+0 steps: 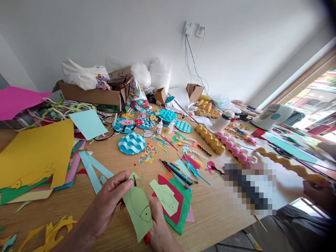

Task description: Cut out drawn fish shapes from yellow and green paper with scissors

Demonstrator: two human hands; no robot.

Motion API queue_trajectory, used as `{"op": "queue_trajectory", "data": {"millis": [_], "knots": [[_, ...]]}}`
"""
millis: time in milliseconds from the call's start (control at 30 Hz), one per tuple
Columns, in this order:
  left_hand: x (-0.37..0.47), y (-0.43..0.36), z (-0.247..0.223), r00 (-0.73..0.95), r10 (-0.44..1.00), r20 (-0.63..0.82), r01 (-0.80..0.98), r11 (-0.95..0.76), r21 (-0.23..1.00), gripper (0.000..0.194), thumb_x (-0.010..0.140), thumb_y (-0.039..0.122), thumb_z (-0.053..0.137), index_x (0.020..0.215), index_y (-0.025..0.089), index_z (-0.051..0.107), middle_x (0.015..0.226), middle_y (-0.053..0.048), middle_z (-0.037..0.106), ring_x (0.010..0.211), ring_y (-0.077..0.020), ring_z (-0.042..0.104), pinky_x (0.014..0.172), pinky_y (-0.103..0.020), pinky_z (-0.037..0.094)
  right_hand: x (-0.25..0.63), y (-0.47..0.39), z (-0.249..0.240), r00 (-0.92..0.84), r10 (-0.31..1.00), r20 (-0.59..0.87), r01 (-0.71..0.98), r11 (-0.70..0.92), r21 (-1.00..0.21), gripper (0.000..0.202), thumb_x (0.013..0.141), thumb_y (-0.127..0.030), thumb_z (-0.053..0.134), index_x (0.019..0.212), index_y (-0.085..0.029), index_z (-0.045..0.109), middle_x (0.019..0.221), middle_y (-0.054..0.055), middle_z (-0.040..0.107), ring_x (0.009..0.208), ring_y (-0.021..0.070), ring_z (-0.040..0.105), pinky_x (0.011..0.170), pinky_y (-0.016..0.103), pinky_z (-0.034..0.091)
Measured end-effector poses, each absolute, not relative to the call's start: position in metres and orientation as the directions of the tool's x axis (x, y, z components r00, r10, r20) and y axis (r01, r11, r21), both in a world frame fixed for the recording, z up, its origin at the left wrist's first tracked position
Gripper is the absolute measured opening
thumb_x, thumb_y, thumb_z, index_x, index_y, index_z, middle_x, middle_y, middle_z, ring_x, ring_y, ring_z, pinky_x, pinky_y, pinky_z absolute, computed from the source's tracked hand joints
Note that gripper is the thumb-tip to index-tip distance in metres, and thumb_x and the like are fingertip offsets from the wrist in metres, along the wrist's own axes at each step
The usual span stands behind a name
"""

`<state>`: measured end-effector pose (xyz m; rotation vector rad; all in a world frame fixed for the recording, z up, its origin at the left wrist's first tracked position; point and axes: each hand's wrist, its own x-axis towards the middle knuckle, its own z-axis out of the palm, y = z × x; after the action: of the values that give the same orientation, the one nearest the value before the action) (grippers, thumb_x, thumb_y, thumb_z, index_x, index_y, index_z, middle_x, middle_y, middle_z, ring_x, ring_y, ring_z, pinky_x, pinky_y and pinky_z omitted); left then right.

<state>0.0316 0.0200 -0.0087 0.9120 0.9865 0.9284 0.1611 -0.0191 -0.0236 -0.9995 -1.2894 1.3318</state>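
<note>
My left hand [110,192] pinches the top of a light green paper [138,206] with a fish drawn in dark line. Behind that paper my right hand [160,220] is closed around scissors [146,238]; their red handle shows below, and a dark blade tip pokes up near the fish's tail. Most of the scissors is hidden by the sheet. Just right of my hands lies another light green paper [166,199] with a fish outline, on top of red paper [181,196] and green paper [186,213].
Coloured sheets [39,147] and yellow scraps [56,232] lie at left. Pens [178,171], glue bottles [159,126], confetti [148,154] and blue wavy discs [131,142] cover the middle. At right, a co-worker's hand [316,194] holds a painted egg-carton strip [291,166].
</note>
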Motion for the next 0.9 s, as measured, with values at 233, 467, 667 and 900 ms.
{"op": "queue_trajectory", "data": {"millis": [233, 467, 667, 900], "knots": [[0.030, 0.021, -0.010, 0.278, 0.914, -0.294, -0.226, 0.360, 0.905, 0.032, 0.075, 0.041, 0.068, 0.060, 0.021, 0.048, 0.052, 0.008, 0.040, 0.050, -0.0091, 0.033, 0.044, -0.017, 0.031, 0.161, -0.020, -0.024, -0.152, 0.985, 0.078, -0.083, 0.066, -0.994, 0.033, 0.087, -0.044, 0.059, 0.076, -0.018, 0.076, 0.072, 0.004, 0.071, 0.066, 0.0189, 0.061, 0.065, 0.027, 0.045], [0.030, 0.019, -0.014, 0.316, 0.900, -0.300, -0.211, 0.375, 0.903, 0.033, 0.076, 0.043, 0.068, 0.062, 0.021, 0.048, 0.052, 0.008, 0.041, 0.050, -0.0086, 0.033, 0.044, -0.017, 0.031, 0.163, -0.017, -0.038, -0.185, 0.978, 0.097, -0.095, 0.080, -0.992, 0.029, 0.086, -0.041, 0.061, 0.077, -0.018, 0.075, 0.071, 0.003, 0.070, 0.065, 0.0174, 0.060, 0.064, 0.026, 0.044], [0.031, 0.021, -0.016, 0.309, 0.901, -0.304, -0.212, 0.376, 0.902, 0.033, 0.073, 0.044, 0.070, 0.062, 0.020, 0.052, 0.054, 0.008, 0.043, 0.051, -0.0084, 0.035, 0.044, -0.016, 0.032, 0.163, -0.018, -0.035, -0.162, 0.981, 0.109, -0.105, 0.093, -0.990, 0.028, 0.084, -0.039, 0.064, 0.068, -0.018, 0.072, 0.065, 0.001, 0.067, 0.059, 0.0146, 0.053, 0.059, 0.024, 0.042], [0.030, 0.019, -0.018, 0.278, 0.887, -0.368, -0.188, 0.426, 0.885, 0.032, 0.070, 0.042, 0.074, 0.060, 0.020, 0.054, 0.054, 0.007, 0.044, 0.051, -0.0087, 0.038, 0.045, -0.017, 0.035, 0.163, -0.018, -0.039, -0.131, 0.987, 0.088, -0.107, 0.074, -0.991, 0.029, 0.083, -0.038, 0.064, 0.063, -0.018, 0.063, 0.057, -0.003, 0.057, 0.053, 0.0119, 0.044, 0.055, 0.021, 0.040]]}}
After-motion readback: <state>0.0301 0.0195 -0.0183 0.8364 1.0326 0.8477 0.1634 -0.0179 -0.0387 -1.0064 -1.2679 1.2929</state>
